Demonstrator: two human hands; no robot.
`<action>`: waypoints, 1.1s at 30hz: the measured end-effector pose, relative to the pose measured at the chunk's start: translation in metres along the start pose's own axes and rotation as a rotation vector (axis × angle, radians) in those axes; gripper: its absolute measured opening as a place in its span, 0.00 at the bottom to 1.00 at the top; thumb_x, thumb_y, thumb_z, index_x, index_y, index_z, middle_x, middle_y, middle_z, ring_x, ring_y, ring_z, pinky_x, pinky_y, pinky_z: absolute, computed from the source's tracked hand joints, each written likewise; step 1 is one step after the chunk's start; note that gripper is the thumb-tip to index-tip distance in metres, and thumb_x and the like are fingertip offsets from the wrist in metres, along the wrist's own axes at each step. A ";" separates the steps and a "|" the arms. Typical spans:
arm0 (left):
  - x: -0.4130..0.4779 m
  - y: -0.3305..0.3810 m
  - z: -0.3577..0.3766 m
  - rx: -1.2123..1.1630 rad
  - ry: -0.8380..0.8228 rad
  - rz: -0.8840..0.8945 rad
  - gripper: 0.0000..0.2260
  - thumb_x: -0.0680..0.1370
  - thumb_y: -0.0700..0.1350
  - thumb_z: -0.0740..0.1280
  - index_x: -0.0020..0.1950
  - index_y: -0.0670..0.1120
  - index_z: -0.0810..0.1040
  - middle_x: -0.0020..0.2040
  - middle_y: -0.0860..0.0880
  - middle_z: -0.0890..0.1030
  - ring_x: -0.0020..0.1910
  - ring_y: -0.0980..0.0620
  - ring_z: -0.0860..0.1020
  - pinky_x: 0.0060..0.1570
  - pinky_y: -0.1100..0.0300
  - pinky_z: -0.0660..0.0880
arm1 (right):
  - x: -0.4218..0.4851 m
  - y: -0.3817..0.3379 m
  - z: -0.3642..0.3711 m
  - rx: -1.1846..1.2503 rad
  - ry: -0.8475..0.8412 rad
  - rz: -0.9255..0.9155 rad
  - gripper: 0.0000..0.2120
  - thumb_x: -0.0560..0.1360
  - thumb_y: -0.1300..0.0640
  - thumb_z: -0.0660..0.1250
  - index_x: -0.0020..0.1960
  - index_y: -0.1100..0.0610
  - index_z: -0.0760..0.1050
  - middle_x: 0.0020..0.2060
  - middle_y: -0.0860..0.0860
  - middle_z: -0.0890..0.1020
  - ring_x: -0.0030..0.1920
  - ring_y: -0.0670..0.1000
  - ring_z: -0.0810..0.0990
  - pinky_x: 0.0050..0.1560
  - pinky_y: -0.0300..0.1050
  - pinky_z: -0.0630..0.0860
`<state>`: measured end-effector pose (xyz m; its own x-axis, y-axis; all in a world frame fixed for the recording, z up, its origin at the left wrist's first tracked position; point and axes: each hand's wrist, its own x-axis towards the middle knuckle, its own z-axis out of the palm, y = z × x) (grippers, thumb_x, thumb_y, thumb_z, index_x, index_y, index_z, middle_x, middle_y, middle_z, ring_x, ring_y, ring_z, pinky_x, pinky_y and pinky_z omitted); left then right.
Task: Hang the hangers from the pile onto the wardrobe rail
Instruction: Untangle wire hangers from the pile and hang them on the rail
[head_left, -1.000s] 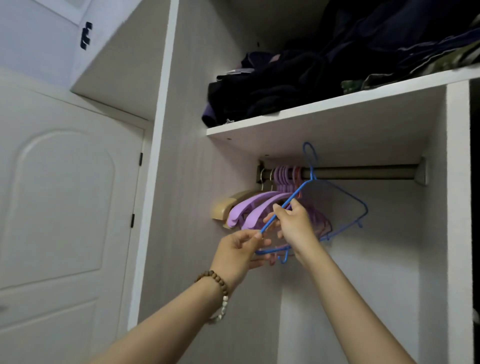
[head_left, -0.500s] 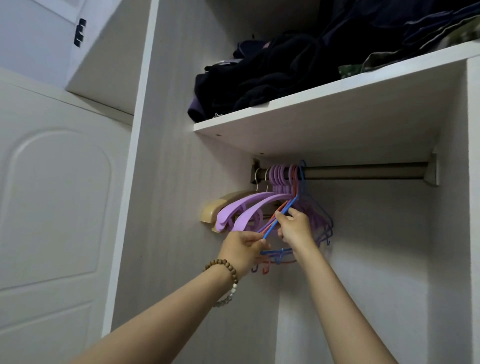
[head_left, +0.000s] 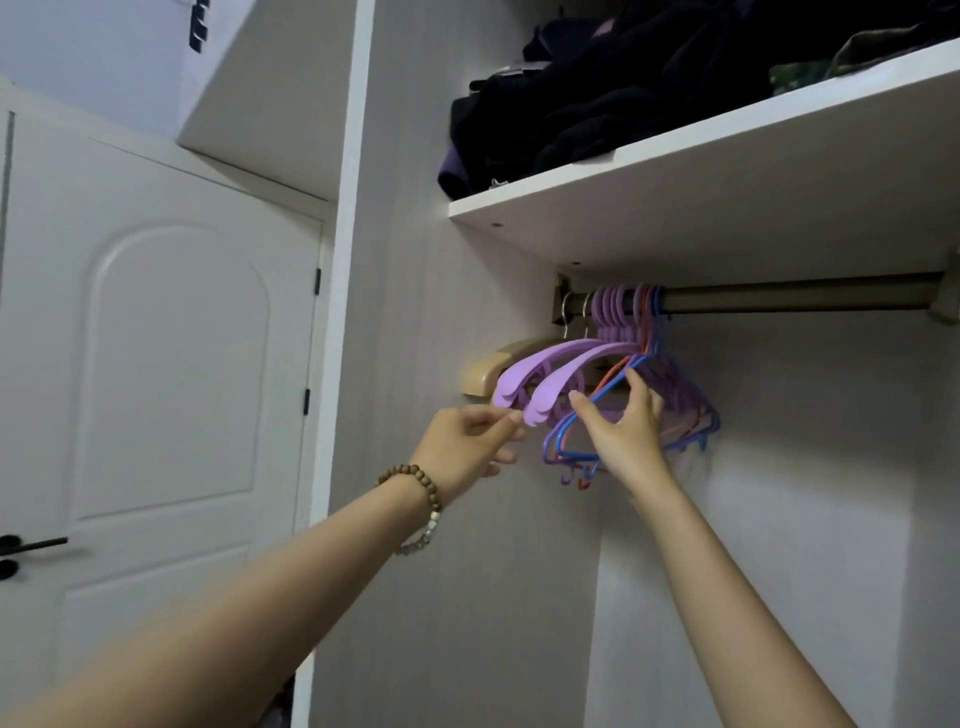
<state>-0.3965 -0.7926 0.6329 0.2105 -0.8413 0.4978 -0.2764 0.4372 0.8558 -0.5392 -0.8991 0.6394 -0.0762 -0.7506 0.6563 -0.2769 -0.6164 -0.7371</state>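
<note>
While the blue wire hanger (head_left: 605, 392) hangs hook-up at the left end of the rail (head_left: 779, 299) among purple hangers (head_left: 561, 374), its long axis crosses the rail. Right hand (head_left: 621, 431) splayed, fingertips touching its sloping arm. Left hand (head_left: 462, 447) curled at a purple tip; grip unclear.

We identify two carriers: a white shelf (head_left: 727, 156) and, fixed directly beneath it, a metal rail (head_left: 800, 299). The shelf carries a heap of dark clothes (head_left: 597, 114), which reaches the front edge at the left end. At the left end of the rail we find the hangers bunched together: beige hangers (head_left: 485, 374) nearest the wall, then purple hangers (head_left: 561, 374), then an orange hanger (head_left: 645, 322) and a blue hanger (head_left: 658, 317).
</note>
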 end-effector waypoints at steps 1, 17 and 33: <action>-0.005 0.002 -0.012 0.019 0.025 0.026 0.06 0.78 0.47 0.64 0.50 0.48 0.78 0.48 0.47 0.81 0.36 0.55 0.78 0.40 0.64 0.74 | -0.008 -0.007 0.005 -0.008 0.003 -0.039 0.37 0.72 0.51 0.70 0.75 0.57 0.57 0.73 0.55 0.57 0.74 0.54 0.57 0.73 0.48 0.57; -0.238 -0.022 -0.385 0.719 0.590 -0.001 0.26 0.78 0.59 0.55 0.74 0.53 0.59 0.74 0.54 0.64 0.73 0.56 0.61 0.68 0.60 0.58 | -0.252 -0.207 0.250 0.115 -0.498 -0.455 0.31 0.76 0.42 0.61 0.75 0.44 0.53 0.76 0.41 0.48 0.76 0.45 0.45 0.76 0.48 0.48; -0.670 -0.159 -0.608 1.091 1.042 -0.909 0.31 0.77 0.61 0.56 0.75 0.47 0.58 0.76 0.48 0.60 0.75 0.51 0.58 0.74 0.53 0.55 | -0.687 -0.272 0.519 0.176 -1.405 -0.668 0.34 0.76 0.39 0.58 0.76 0.45 0.46 0.77 0.43 0.41 0.76 0.47 0.40 0.75 0.48 0.38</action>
<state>0.0767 -0.1049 0.2481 0.9771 0.0503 0.2070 -0.0936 -0.7716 0.6292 0.0857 -0.3391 0.3061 0.9585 0.1091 0.2635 0.2242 -0.8592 -0.4599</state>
